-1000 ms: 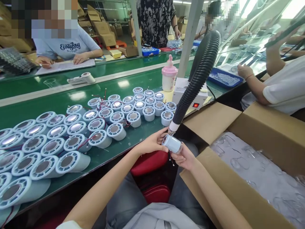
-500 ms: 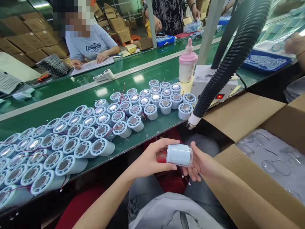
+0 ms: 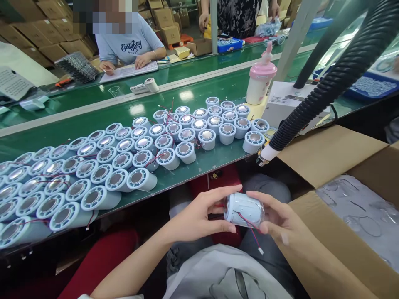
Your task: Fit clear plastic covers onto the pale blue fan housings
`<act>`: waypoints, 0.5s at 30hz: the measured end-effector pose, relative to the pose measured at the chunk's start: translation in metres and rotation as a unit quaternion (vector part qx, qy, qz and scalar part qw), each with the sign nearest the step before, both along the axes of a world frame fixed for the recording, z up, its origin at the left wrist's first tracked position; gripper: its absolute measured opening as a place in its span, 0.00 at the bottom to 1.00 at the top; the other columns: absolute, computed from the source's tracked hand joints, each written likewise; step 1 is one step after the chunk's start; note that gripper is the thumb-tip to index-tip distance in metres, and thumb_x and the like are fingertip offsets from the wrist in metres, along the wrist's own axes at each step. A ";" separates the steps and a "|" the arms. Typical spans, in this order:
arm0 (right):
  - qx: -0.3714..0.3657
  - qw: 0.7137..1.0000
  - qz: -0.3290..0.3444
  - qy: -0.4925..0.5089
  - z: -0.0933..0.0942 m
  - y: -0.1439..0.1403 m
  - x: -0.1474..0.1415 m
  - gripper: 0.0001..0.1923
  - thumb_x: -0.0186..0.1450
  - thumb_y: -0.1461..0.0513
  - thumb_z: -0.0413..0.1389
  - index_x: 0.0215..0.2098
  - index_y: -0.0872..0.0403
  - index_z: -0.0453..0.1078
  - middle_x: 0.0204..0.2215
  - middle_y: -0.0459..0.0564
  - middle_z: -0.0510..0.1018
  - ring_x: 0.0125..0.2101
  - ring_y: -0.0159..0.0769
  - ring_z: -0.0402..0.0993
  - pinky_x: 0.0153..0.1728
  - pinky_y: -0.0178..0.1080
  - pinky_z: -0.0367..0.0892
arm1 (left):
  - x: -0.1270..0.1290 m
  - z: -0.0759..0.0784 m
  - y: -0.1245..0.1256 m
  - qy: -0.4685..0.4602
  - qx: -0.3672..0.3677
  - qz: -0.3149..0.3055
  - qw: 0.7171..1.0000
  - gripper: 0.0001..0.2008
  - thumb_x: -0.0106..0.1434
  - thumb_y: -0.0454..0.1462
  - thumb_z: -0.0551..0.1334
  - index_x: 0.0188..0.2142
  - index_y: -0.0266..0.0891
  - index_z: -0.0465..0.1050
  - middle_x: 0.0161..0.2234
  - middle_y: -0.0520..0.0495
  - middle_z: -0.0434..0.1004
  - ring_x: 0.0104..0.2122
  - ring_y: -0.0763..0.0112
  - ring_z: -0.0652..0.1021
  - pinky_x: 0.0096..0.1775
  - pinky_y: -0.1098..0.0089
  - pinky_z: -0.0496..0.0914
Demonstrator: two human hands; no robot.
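Both my hands hold one pale blue cylinder part (image 3: 243, 209) sideways over my lap, below the bench edge. My left hand (image 3: 199, 216) grips its left end, my right hand (image 3: 277, 220) cups its right end. A thin red wire with a small white plug (image 3: 255, 240) hangs from the part. Above and to the right, the nozzle of a black ribbed hose (image 3: 330, 89) ends near the bench edge, apart from the part.
Several like cylinders (image 3: 124, 153) stand packed on the green bench (image 3: 77, 120). An open cardboard box (image 3: 343, 224) with clear plastic trays sits at my right. A pink-lidded bottle (image 3: 261, 83) and a white unit (image 3: 296, 106) stand behind the hose. Other people work across the bench.
My hands brought the part down and away from the hose nozzle into my lap and turned it, so its red wire now hangs out. The view shifted left.
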State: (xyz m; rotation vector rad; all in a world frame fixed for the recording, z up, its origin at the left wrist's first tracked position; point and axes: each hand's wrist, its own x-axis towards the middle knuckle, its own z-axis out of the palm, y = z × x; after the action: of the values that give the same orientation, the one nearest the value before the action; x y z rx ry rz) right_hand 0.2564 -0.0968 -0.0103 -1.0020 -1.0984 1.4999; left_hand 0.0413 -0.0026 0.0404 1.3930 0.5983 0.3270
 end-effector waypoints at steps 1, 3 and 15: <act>-0.005 1.000 0.002 -0.008 0.001 0.000 0.000 0.25 0.62 0.61 0.63 0.56 0.38 0.67 0.50 0.47 0.76 0.43 0.40 0.76 0.43 0.40 0.74 | -0.001 -0.001 0.000 -0.002 -0.022 -0.003 1.000 0.35 0.55 0.33 0.70 0.60 0.52 0.63 0.59 0.46 0.67 0.55 0.59 0.71 0.56 0.60 0.67; -0.007 0.999 0.003 -0.053 0.002 0.001 0.002 0.25 0.59 0.63 0.64 0.54 0.39 0.70 0.49 0.46 0.76 0.36 0.36 0.77 0.39 0.38 0.75 | -0.004 -0.003 -0.001 -0.009 -0.071 -0.007 0.997 0.36 0.54 0.32 0.70 0.61 0.51 0.62 0.56 0.46 0.70 0.52 0.61 0.74 0.54 0.60 0.68; -0.059 0.971 -0.095 -0.210 -0.020 0.023 0.037 0.21 0.68 0.49 0.49 0.53 0.48 0.71 0.41 0.50 0.79 0.35 0.37 0.76 0.35 0.38 0.72 | -0.008 0.003 0.063 0.133 -0.030 0.051 0.989 0.26 0.52 0.44 0.70 0.50 0.46 0.70 0.39 0.49 0.79 0.33 0.67 0.78 0.32 0.74 0.71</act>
State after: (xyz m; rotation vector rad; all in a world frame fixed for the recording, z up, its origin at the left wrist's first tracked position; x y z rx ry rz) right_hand 0.2935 -0.0734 -0.0303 -1.5129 -1.1730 1.2385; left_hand 0.0330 0.0604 0.0429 1.3604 0.8941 0.2043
